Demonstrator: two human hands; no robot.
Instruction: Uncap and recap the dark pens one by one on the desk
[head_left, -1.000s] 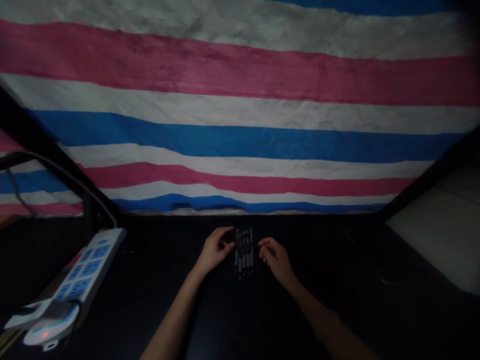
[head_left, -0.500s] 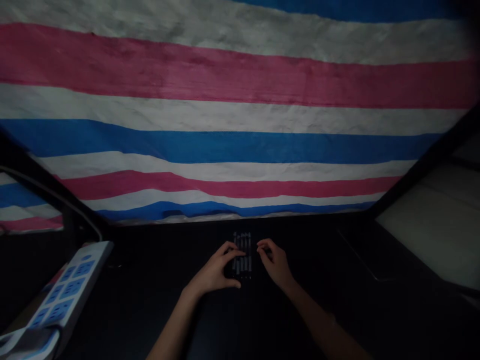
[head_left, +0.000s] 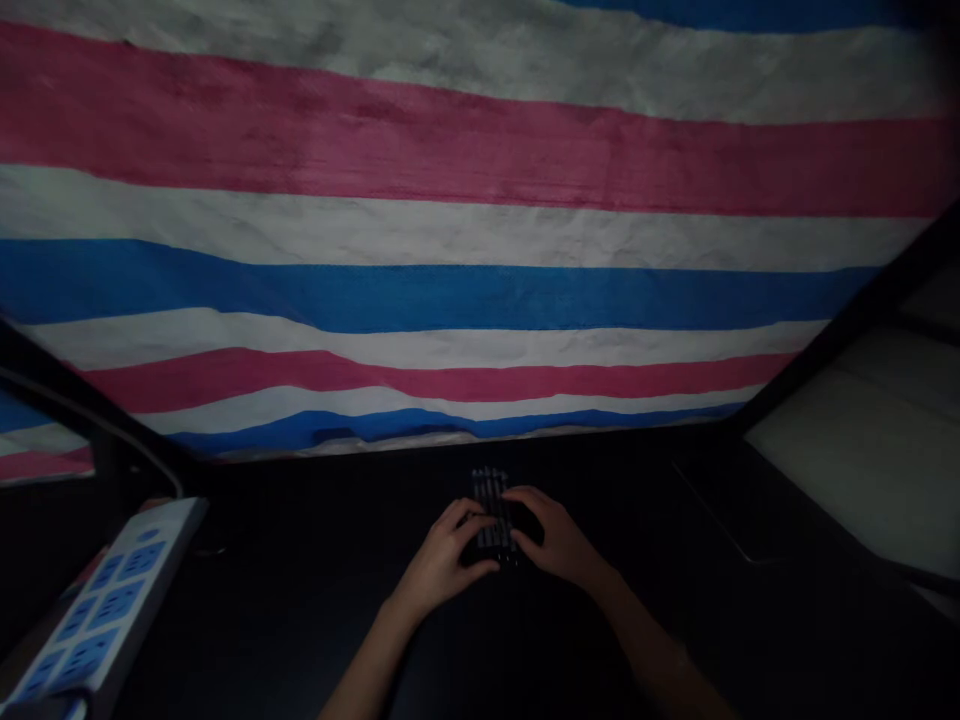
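A small row of slim, grey, see-through-looking pieces with narrow tips [head_left: 491, 487] lies side by side on the dark tabletop [head_left: 300, 600]. The picture is too dim to tell their kind. From the left, my left hand [head_left: 442, 562] reaches round the row, its fingers over the pieces and its thumb by the near end. My right hand [head_left: 559, 540] is curved against the right side, with fingertips at the upper part and thumb lower down. Between them the two hands clasp the row, partly covering it.
At the left stands a white power strip [head_left: 161, 520] with blue socket faces and a cable. A flat dark rectangular object [head_left: 720, 510] lies to the right. Striped red, white and blue sheeting [head_left: 480, 230] hangs behind the table.
My right hand has come left onto the row's side, its fingers spreading from a pinch. The row now leans slightly, and my left hand stays at it. The view has shifted a little.
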